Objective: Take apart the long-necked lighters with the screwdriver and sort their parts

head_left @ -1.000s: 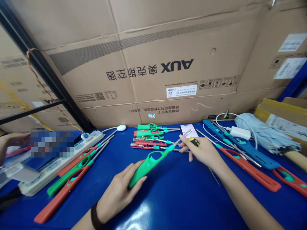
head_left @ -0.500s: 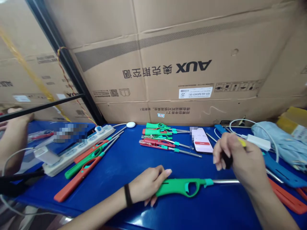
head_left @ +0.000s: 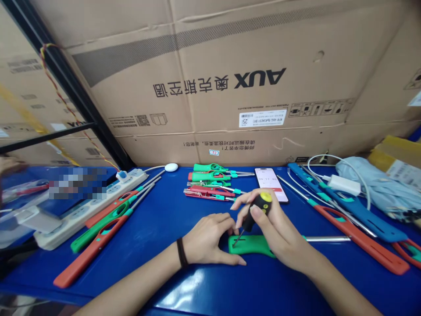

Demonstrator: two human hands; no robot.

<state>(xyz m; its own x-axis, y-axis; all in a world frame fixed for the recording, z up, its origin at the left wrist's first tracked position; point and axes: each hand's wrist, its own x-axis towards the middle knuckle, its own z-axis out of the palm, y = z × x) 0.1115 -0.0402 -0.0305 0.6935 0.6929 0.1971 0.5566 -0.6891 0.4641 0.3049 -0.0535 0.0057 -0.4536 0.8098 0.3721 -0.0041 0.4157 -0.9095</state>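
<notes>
A green gas lighter (head_left: pixel 251 245) with a long metal tube lies flat on the blue table before me. My left hand (head_left: pixel 208 241) steadies its handle end, fingers on the far side and thumb along the near side. In my right hand (head_left: pixel 276 224) is a small screwdriver (head_left: pixel 261 206) with a black and yellow handle. Its thin shaft slants down, with the tip at the handle's end near a slot. My right hand covers the lighter's trigger part.
Red and green lighters (head_left: pixel 105 237) lie by a white power strip (head_left: pixel 85 210). Opened lighters (head_left: pixel 210 177) and a phone (head_left: pixel 271 182) are at the back. Blue lighters (head_left: pixel 371 217) and a red lighter (head_left: pixel 358 237) lie right. A large carton (head_left: pixel 210 101) stands behind; another person's hand (head_left: pixel 15 166) is far left.
My right hand has come left and down with the screwdriver, bringing its tip to the lighter's handle. My left hand has shifted its hold at the handle end. The view has turned slightly.
</notes>
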